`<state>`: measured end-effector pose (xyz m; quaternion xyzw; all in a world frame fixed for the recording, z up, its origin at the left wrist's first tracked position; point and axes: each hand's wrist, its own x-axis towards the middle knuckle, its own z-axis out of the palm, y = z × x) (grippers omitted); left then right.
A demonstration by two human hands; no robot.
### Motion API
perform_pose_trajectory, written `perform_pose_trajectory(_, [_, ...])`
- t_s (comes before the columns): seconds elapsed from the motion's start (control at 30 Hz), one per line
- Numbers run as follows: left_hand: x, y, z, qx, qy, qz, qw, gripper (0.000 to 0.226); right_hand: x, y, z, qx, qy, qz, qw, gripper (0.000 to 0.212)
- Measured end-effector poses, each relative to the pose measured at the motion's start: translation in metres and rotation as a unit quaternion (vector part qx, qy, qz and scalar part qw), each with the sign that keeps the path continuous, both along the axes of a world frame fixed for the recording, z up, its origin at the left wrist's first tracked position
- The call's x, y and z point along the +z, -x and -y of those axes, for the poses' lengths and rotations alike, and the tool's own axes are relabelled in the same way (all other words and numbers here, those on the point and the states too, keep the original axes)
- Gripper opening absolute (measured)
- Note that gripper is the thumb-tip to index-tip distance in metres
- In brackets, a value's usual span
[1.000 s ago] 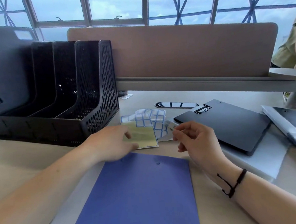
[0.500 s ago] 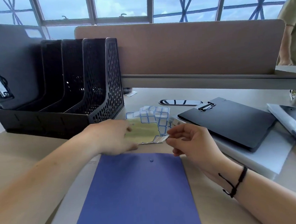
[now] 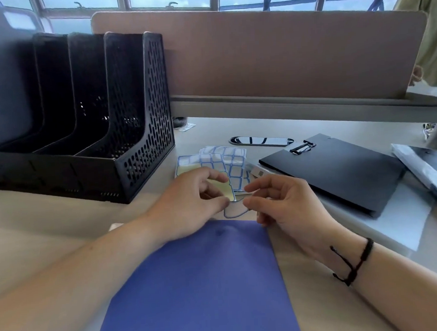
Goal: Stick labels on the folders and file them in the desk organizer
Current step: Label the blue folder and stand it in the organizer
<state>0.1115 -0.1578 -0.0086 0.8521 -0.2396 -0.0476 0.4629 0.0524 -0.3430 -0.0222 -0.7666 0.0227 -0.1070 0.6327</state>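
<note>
Left hand (image 3: 189, 204) pinches yellow backing sheet (image 3: 220, 188), right hand (image 3: 282, 202) pinches blank blue-bordered label (image 3: 236, 211) above blue folder (image 3: 206, 287); no readable writing.

Blue folder (image 3: 201, 287) cut off below

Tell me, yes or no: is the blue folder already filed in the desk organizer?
No, the blue folder lies flat on the desk in front of the black desk organizer.
</note>
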Motion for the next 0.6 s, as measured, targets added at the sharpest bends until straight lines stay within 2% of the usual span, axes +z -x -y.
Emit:
perform_pose_trajectory(0.17, [-0.005, 0.003, 0.0, -0.014, 0.009, 0.039, 0.999, 0.026, 0.006, 0.0, 0.009, 0.011, 0.021, -0.056, 0.998, 0.017])
perform_pose_trajectory(0.4, [-0.009, 0.007, 0.002, -0.03, -0.016, 0.041, 0.999, 0.028, 0.016, 0.001, 0.015, 0.047, 0.074, -0.151, 0.985, 0.027])
perform_pose_trajectory(0.6, [-0.012, 0.007, 0.003, -0.037, -0.022, 0.032, 0.999, 0.026, 0.022, 0.004, 0.017, 0.08, 0.106, -0.178, 0.975, 0.032])
